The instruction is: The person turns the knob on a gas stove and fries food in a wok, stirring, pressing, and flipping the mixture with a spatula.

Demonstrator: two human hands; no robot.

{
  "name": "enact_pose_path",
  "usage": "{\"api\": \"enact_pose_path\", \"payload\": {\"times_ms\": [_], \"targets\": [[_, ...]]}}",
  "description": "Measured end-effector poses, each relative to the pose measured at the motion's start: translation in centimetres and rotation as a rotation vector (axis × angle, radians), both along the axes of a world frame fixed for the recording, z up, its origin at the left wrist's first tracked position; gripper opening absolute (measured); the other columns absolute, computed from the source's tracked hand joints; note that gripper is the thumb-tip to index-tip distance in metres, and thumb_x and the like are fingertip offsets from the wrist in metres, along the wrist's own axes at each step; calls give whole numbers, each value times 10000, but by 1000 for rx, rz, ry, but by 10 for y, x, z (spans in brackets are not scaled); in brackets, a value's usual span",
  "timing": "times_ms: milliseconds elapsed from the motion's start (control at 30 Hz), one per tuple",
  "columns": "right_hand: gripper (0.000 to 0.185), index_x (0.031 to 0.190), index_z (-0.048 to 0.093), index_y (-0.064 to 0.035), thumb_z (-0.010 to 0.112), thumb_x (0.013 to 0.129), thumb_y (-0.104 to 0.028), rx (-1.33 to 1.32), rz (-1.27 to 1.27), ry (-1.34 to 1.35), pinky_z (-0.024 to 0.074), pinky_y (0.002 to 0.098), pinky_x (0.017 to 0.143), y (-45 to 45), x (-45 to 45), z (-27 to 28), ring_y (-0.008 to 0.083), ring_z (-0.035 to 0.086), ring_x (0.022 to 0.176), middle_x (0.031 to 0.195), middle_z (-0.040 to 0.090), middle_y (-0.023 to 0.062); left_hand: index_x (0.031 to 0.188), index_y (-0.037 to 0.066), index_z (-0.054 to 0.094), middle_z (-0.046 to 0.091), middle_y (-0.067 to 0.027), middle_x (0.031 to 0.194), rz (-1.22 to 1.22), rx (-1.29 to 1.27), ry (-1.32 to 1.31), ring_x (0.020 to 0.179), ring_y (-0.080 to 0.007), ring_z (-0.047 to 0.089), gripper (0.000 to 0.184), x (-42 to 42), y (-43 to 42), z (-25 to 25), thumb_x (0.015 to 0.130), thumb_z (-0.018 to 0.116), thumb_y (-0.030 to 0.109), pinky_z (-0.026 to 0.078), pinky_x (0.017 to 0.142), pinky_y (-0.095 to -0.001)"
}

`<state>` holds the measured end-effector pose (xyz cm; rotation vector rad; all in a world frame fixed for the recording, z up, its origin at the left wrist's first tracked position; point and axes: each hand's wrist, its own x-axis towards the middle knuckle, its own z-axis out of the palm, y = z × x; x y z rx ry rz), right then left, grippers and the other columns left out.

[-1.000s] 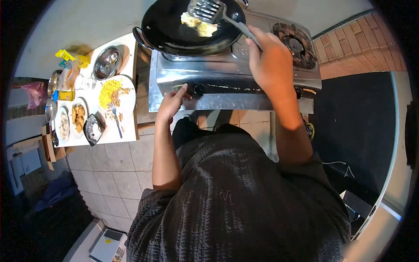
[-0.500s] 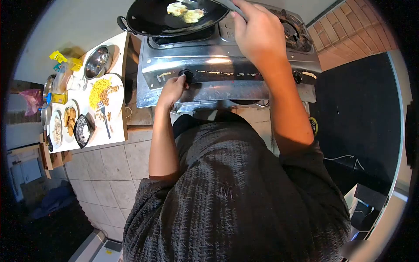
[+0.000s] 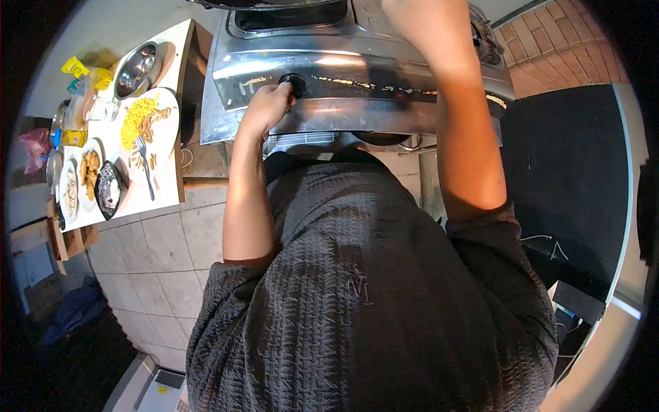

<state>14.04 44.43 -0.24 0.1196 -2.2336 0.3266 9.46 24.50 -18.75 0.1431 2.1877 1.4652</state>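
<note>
My left hand is closed around the black stove knob on the front panel of a metal gas stove. High at the frame's top edge, my right hand reaches over the stove; its fingers lie outside the picture, so what they hold is hidden. Only the lower rim of a dark wok shows, above the left burner recess. The food inside it is out of view.
A white table to the left holds a steel bowl, a plate of yellow and brown food with a fork, and several dishes. A dark panel stands at the right, beside brickwork.
The view has tipped downward, so most of the wok, its food and the utensil in my right hand have left the frame. My left hand stays on the knob.
</note>
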Motion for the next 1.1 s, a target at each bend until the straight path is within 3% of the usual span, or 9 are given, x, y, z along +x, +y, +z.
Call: {"api": "enact_pose_path", "payload": {"times_ms": [233,300,400,533,600,933,967,1033,1100], "targets": [[189,888,636,55,570,786,-89,7,-22,4,472,463,756,-3,-2,2,417,596,821,833,620,260,618,-1,566,514,-62,556,14,-17,-25,532,-167,468,391,1,2,7,835,450,302,366,543,-318],[191,897,637,51,571,784,-89,-9,-37,-51,475,456,758,-5,-1,5,413,597,831,844,619,262,683,30,558,463,-10,539,-1,-10,-10,475,-115,385,370,3,1,7,875,451,328,291,475,-275],[190,894,637,48,573,783,-92,-17,-38,-30,476,455,753,-6,-2,2,413,595,830,842,618,260,617,-4,567,512,-62,555,5,6,-44,533,-171,464,389,2,1,9,837,445,293,363,545,-322],[189,889,636,48,574,781,-93,-45,-51,-48,475,457,749,-9,0,4,418,593,826,835,617,260,621,-4,571,514,-64,559,-17,-22,-53,538,-171,465,390,2,1,12,840,443,292,364,550,-318],[181,878,635,46,571,782,-94,-27,-42,-7,474,460,741,-9,0,5,424,590,817,825,615,260,679,39,541,454,-5,525,-7,31,-27,461,-116,371,378,2,2,7,877,436,343,290,460,-281],[166,853,627,47,564,784,-89,-102,-33,-99,469,468,728,-11,4,22,432,581,805,810,610,259,721,34,588,446,-3,519,27,-56,-3,454,-115,380,437,1,-8,22,894,427,402,288,445,-280],[169,868,637,40,565,780,-85,-78,-54,-104,479,457,728,-8,2,26,413,596,815,823,622,247,721,34,588,446,-3,519,31,-55,-4,454,-115,380,437,-1,-13,28,894,427,402,288,445,-280],[176,883,647,33,567,776,-81,-53,-66,-113,489,447,728,2,-6,31,395,611,825,836,634,235,675,-18,597,531,-61,585,96,-67,-51,566,-171,483,453,2,-25,57,864,469,373,374,559,-308],[248,1022,654,-69,589,807,-174,48,-78,-218,485,431,764,21,-22,37,382,607,834,901,642,189,658,5,585,515,-43,565,177,21,-101,523,-133,452,417,2,-34,80,853,466,354,343,510,-296]]}}
